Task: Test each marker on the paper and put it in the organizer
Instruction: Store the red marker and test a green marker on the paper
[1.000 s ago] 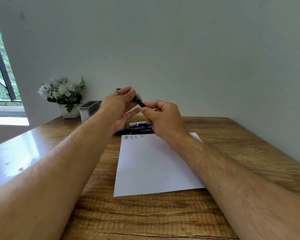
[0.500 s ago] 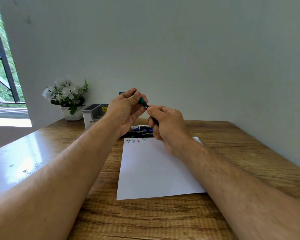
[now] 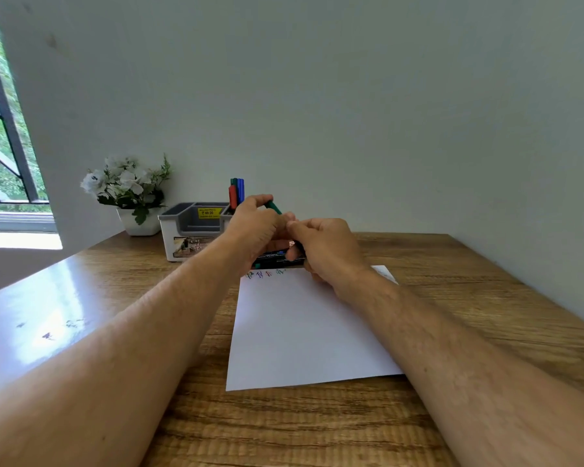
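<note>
- The left hand [image 3: 255, 227] is gripping a green marker [image 3: 272, 207], fingers curled round it, with the marker's end sticking up and to the right above the knuckles.
- The right hand [image 3: 324, 247] is meeting the left just beside that marker, thumb and fingers pinching at its lower end; whether it is a cap or the barrel being pinched is hidden by the fingers.
- Both hands are hovering over the far edge of the paper [image 3: 304, 328], which is lying flat on the wooden table [image 3: 486, 315].
- Four small scribbles [image 3: 265, 274] in green, blue and red are showing along the paper's far edge.
- More markers [image 3: 277, 259] are lying in a row on the table just past the paper, partly hidden under the hands.
- The organizer [image 3: 191, 230], grey and white with a yellow sticker, is sitting at the far left of the paper, near the wall.
- Three markers, red, green and blue [image 3: 236, 192], are standing upright in its right compartment.
- A white flower pot [image 3: 139, 222] is standing just left of the organizer.
- A window [image 3: 0, 129] is showing at the far left.
</note>
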Demonstrator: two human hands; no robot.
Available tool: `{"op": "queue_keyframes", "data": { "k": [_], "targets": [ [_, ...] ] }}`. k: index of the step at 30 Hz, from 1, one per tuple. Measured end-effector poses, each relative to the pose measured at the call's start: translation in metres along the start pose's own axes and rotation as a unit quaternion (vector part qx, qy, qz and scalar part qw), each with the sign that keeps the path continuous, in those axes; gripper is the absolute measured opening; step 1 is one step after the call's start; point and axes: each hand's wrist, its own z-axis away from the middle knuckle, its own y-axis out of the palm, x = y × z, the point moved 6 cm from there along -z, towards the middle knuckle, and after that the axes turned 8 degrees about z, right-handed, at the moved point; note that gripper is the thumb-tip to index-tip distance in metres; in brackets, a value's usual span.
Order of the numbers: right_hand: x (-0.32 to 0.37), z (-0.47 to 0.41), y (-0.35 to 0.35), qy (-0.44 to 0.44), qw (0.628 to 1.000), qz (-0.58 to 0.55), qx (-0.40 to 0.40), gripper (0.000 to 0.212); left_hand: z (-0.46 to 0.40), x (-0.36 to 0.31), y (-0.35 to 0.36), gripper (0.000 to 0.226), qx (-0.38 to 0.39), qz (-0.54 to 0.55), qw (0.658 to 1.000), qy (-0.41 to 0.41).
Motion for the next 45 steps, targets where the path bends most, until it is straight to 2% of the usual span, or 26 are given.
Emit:
{"op": "queue_keyframes", "data": {
  "k": [3, 7, 13, 16, 21, 25, 31, 37, 41, 45],
  "targets": [
    [0.001, -0.001, -0.005, -0.013, 0.998, 0.037, -0.041, 0.037, -0.005, -0.010, -0.009, 0.064, -0.055, -0.071, 0.995, 0.053],
    [-0.001, -0.005, -0.014, 0.001, 0.996, 0.034, -0.083, 0.035, -0.006, -0.028, -0.020, 0.068, -0.092, -0.064, 0.983, 0.146],
    [-0.010, -0.008, -0.016, 0.000, 0.996, 0.068, -0.063, 0.026, 0.000, -0.041, -0.021, 0.065, -0.093, -0.071, 0.967, 0.227],
    [-0.014, -0.009, -0.012, -0.002, 0.996, 0.083, -0.042, 0.027, 0.005, -0.048, -0.020, 0.067, -0.098, -0.099, 0.953, 0.270],
    [-0.012, -0.006, -0.006, -0.002, 0.995, 0.094, -0.025, 0.036, 0.020, -0.069, -0.025, 0.067, -0.132, -0.188, 0.882, 0.411],
    [-0.009, -0.003, -0.005, -0.004, 0.993, 0.117, -0.023, 0.042, 0.019, -0.077, -0.037, 0.065, -0.183, -0.217, 0.832, 0.478],
    [-0.004, 0.001, -0.003, -0.005, 0.992, 0.122, -0.008, 0.043, -0.002, -0.074, -0.060, 0.067, -0.207, -0.248, 0.824, 0.466],
    [-0.005, 0.001, 0.000, 0.000, 0.994, 0.108, 0.002, 0.050, -0.020, -0.061, -0.071, 0.069, -0.210, -0.281, 0.853, 0.387],
    [-0.004, 0.000, 0.000, -0.003, 0.995, 0.101, 0.003, 0.051, -0.026, -0.055, -0.070, 0.067, -0.209, -0.319, 0.861, 0.337],
    [-0.005, -0.001, 0.001, -0.001, 0.995, 0.099, 0.008, 0.049, -0.029, -0.048, -0.063, 0.059, -0.212, -0.409, 0.837, 0.295]
  ]
}}
